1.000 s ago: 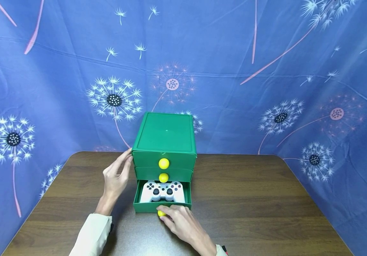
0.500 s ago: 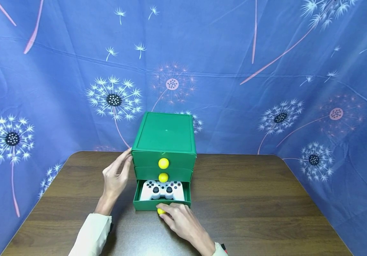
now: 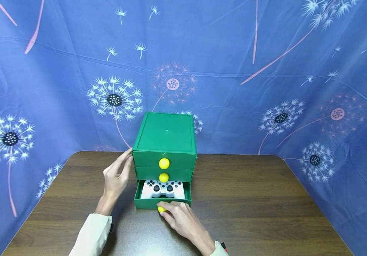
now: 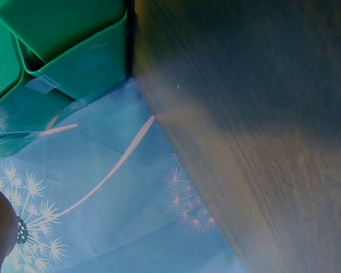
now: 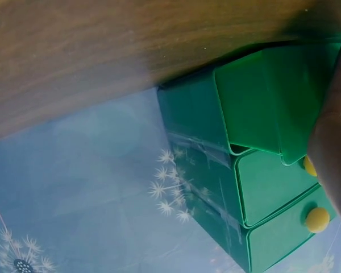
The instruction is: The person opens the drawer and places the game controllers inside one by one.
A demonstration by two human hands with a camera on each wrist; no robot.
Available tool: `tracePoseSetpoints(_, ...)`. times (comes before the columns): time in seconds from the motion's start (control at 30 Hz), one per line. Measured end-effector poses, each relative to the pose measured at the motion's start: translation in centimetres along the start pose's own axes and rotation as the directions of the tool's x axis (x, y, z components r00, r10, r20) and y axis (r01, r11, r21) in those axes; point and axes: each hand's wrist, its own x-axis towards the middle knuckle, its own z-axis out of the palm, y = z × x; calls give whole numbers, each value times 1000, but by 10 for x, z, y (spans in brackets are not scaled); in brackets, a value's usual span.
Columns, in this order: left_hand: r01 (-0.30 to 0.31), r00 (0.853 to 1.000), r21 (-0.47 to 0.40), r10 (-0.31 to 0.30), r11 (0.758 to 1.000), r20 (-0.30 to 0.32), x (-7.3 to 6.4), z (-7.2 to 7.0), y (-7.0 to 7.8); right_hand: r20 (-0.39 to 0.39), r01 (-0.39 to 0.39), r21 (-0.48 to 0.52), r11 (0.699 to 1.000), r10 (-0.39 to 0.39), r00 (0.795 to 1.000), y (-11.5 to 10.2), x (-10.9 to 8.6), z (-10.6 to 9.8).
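Observation:
A green drawer unit [image 3: 166, 133] stands at the back of the table, with three stacked drawers and round yellow knobs. Its bottom drawer [image 3: 146, 203] is pulled partway out, and a white game controller [image 3: 179, 192] lies inside with the sticks facing up. My right hand [image 3: 183, 218] pinches the bottom drawer's yellow knob [image 3: 161, 209] between thumb and fingers. At the unit's upper left edge, my left hand [image 3: 116, 176] rests its extended fingertips against the side. The right wrist view shows the jutting drawer [image 5: 273, 102] from the side, beside part of the right hand [image 5: 335, 153].
The upper two drawers, with a top knob [image 3: 164, 163] and a middle knob [image 3: 163, 177], are closed. A brown wooden table [image 3: 250, 206] extends on both sides. Behind it hangs a blue cloth [image 3: 221, 42] with dandelion prints.
The bottom drawer has slid slightly inward, with my right hand moving along on its knob. Less of the controller shows now. My left hand has stayed in place.

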Motion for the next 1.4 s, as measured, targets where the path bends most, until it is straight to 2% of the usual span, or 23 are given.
tracePoseSetpoints(0.73, -8, 1000, 4, 8, 1000, 5, -1, -1, -1, -14, -6, -21, 1000, 5, 1000, 6, 6, 1)
tracePoseSetpoints(1.2, -12, 1000, 7, 12, 1000, 2, -1, -1, -1, -45, 23, -51, 998, -25, 999, 12, 12, 1)
tracePoseSetpoints(1.4, -13, 1000, -1, 13, 1000, 7, -1, -1, -1, -42, 9, -45, 999, -11, 999, 13, 13, 1)
